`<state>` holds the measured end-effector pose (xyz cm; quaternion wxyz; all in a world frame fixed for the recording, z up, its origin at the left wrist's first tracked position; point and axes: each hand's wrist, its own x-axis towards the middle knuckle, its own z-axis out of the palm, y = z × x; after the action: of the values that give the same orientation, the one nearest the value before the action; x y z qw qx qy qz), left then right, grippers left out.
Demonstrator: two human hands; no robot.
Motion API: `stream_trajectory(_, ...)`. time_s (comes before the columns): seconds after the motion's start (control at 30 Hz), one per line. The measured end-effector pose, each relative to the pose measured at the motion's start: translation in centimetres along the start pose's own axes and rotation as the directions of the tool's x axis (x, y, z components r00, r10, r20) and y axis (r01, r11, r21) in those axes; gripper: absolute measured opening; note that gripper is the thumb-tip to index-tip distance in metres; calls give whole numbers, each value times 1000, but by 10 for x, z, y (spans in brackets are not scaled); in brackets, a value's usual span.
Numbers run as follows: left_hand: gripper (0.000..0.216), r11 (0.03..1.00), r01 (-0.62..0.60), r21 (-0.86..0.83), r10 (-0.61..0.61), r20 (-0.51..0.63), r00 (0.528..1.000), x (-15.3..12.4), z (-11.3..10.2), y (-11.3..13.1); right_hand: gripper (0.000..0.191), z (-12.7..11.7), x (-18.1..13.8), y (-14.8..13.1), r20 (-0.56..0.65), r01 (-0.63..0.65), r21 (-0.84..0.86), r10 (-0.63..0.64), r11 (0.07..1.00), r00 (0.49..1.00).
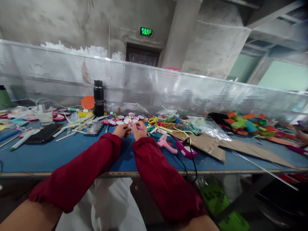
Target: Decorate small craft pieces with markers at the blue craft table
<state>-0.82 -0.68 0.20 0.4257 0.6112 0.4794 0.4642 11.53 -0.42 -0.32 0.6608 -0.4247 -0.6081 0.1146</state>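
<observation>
Both my hands are close together over the blue table, in dark red sleeve covers. The fingers of my left hand (122,131) are pinched together; whatever they hold is too small to name. My right hand (140,131) is closed around a small pinkish-purple stick-like piece (139,127), whose kind I cannot make out. Just beyond the hands lie several round red-and-white discs (119,122). To the right of my right hand rests a pink glue gun (166,144), beside a purple object with a pale top (186,149).
A black bottle (98,98) stands behind wooden sticks (79,128). On the left are a black phone (44,133) and a plastic cup (45,117). Coloured strings (178,123), cardboard (204,146) and bright cut pieces (250,123) spread rightward. A perforated metal screen (144,83) borders the table.
</observation>
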Motion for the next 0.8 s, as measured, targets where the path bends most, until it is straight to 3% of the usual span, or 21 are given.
stream_trajectory(0.2, 17, 1000, -6, 1, 6, -15, 1000, 2, -2, -2, 17, -1, 2, 1, -63, -27, -12, 26, 1000, 998)
stream_trajectory(0.6, 21, 1000, 0, -6, 0, 3, 1000, 5, 0, -6, 19, -1, 0, 0, 4, -7, 20, 7, 1000, 1000)
stream_trajectory(0.8, 23, 1000, 17, 8, -16, -28, 999, 5, -1, -5, 17, 1, 3, 2, -103, -72, 44, 76, 996, 992)
